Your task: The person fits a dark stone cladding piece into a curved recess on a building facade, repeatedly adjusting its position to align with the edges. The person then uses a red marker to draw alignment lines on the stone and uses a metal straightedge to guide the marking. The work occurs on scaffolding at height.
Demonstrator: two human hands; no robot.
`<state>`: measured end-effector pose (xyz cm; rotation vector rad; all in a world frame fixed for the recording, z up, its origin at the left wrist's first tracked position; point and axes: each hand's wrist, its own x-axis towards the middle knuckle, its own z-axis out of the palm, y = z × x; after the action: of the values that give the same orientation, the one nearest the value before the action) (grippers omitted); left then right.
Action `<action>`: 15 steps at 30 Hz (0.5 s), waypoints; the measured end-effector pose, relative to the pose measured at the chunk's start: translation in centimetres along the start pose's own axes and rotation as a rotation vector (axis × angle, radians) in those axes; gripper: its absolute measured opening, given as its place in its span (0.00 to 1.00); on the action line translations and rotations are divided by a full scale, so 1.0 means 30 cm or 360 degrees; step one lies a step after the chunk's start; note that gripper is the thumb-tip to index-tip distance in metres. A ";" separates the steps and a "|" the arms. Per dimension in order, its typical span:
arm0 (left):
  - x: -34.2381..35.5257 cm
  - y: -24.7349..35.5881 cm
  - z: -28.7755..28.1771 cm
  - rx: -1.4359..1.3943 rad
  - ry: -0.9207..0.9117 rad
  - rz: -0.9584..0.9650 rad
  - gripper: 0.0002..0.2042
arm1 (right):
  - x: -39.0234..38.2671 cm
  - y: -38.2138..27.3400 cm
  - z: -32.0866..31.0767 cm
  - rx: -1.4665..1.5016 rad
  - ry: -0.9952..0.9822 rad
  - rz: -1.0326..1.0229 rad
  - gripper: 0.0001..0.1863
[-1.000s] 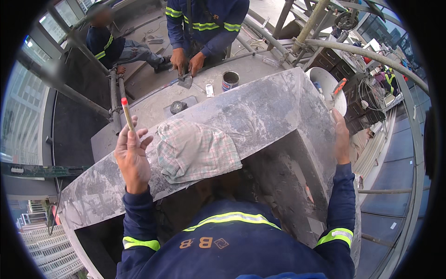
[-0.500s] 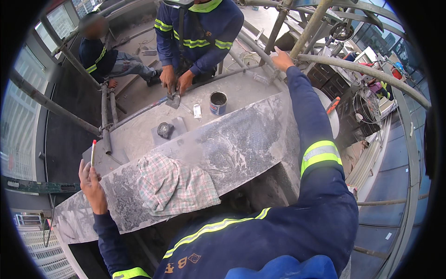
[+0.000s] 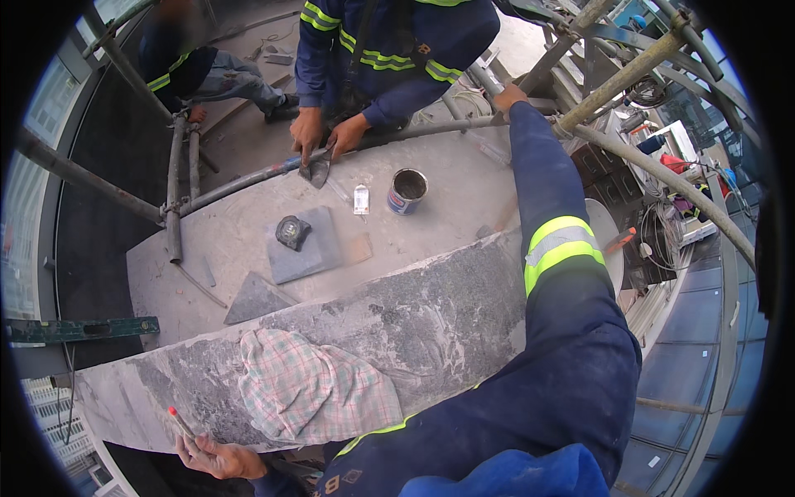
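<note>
My left hand (image 3: 222, 460) is closed on a slim pale pen (image 3: 180, 422) with a red end, at the near edge of a rough, grey-stained stone slab (image 3: 422, 311). A checked cloth (image 3: 315, 385) lies crumpled on that slab, just right of the hand. My right hand (image 3: 510, 98) is stretched far forward and closed on a scaffold pole (image 3: 464, 124); its fingers are partly hidden. Beyond the slab, a black tape measure (image 3: 293, 233) rests on a square grey tile (image 3: 327, 255). An open tin (image 3: 407, 192) and a small white packet (image 3: 361, 200) stand and lie nearby.
Across the ledge, a co-worker holds scrapers (image 3: 316, 169) in both hands. Another person sits (image 3: 236, 79) at far left. A green spirit level (image 3: 83, 330) juts in at left. Scaffold poles (image 3: 667, 157) and an orange-handled tool (image 3: 619, 240) are at right.
My left hand has come down and nearer with the pen, from beyond the slab to its near edge. My right hand has closed round the pole. My view has shifted.
</note>
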<state>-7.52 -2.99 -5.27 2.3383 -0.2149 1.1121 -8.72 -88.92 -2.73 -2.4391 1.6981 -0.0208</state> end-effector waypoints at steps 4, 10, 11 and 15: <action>0.007 0.002 0.000 0.0008 -0.0018 -0.0015 0.18 | 0.061 0.012 -0.009 -0.0012 0.0002 -0.0034 0.37; 0.007 0.011 -0.002 0.0064 -0.0053 -0.0063 0.16 | 0.106 0.004 -0.017 -0.0009 -0.0045 0.0009 0.38; 0.006 0.011 -0.002 0.0065 -0.0064 -0.0077 0.16 | 0.111 0.007 -0.017 -0.0045 -0.0028 0.0005 0.38; 0.013 0.023 -0.005 0.0094 -0.0081 -0.0050 0.15 | 0.090 0.005 -0.017 0.0006 -0.0016 -0.0015 0.36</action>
<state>-7.62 -3.46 -4.61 2.4157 -0.1654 1.0580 -7.95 -91.56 -2.48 -2.4402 1.6811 -0.0124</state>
